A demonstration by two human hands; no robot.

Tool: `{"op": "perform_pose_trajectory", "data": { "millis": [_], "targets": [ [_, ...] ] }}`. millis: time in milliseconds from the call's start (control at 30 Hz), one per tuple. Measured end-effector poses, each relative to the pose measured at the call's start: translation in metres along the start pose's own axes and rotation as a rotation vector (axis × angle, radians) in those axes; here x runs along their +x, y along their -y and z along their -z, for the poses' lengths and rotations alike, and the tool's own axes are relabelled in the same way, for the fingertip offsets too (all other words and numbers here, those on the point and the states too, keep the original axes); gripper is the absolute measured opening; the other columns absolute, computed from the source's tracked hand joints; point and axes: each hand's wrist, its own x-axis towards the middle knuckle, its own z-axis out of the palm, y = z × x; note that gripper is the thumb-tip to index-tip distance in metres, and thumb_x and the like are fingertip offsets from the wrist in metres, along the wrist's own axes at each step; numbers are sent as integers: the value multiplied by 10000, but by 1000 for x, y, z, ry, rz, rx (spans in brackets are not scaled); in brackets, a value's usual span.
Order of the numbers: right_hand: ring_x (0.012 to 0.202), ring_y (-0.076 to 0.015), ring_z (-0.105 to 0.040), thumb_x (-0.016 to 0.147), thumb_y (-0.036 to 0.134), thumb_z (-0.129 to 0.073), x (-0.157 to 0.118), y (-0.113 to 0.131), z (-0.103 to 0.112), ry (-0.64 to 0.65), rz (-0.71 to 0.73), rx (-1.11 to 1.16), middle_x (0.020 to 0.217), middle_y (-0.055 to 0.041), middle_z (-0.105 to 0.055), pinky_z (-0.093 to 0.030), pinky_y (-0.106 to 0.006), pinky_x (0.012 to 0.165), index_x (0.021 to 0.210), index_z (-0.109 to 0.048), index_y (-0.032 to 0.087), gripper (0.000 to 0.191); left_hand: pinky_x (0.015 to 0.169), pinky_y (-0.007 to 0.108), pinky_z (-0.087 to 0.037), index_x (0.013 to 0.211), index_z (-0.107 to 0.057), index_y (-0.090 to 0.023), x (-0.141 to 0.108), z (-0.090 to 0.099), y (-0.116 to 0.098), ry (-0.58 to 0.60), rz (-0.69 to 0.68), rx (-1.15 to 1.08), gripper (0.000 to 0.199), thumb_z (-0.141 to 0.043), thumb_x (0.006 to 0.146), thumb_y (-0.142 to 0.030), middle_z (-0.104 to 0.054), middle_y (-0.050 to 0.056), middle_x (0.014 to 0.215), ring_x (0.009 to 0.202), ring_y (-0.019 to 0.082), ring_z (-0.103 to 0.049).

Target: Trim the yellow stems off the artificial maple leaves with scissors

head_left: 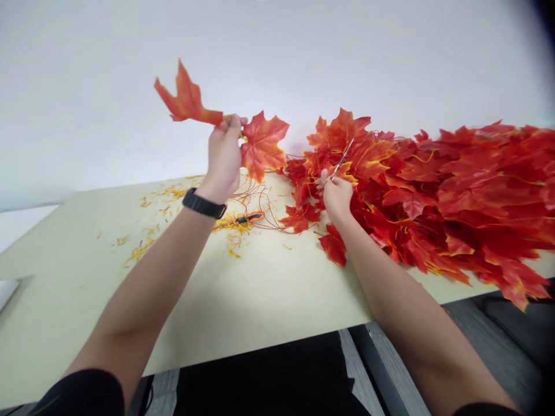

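Observation:
My left hand [224, 151] is raised above the table, fingers pinched on the stem of an artificial maple leaf [188, 99] that sticks out to the left. A second orange-red maple leaf [263, 143] hangs just right of the same hand; whether it is attached to the held stem I cannot tell. On the right, my right hand [337, 195] is closed around scissors [343, 158], their metal blades pointing up and away. It is at the left end of a big heap of red maple leaves [459, 190], with leaves behind and beneath it.
Yellow and orange stem scraps [173, 190] are scattered over the cream table [260, 294]. An orange-and-black tool [249, 218] lies among them, beside thin reddish-brown wires [264, 202]. A white wall [277, 58] rises behind the table. A white object [6, 292] is at the left edge.

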Motion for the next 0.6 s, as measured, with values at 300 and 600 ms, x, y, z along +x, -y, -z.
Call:
{"op": "perform_pose_trajectory", "data": {
  "millis": [300,600],
  "targets": [
    [613,-134,-448,979,663,-714,-56,64,7,119,380,-15,623,-6,-487,-406,-302,619,632,-624,203,583,693,314,-497,848,-631,-213,-127,95,-35,263,458,-225,268,-773,928,-424,-576,20,786,698,127,-561],
    [536,-102,-361,841,916,-672,-126,57,-26,1010,72,-129,567,12,-442,-254,-284,538,650,-613,184,759,642,247,-422,950,-652,-188,-186,130,2,560,792,-367,449,-911,815,-530,-572,-9,710,658,104,-523]
  ]
}}
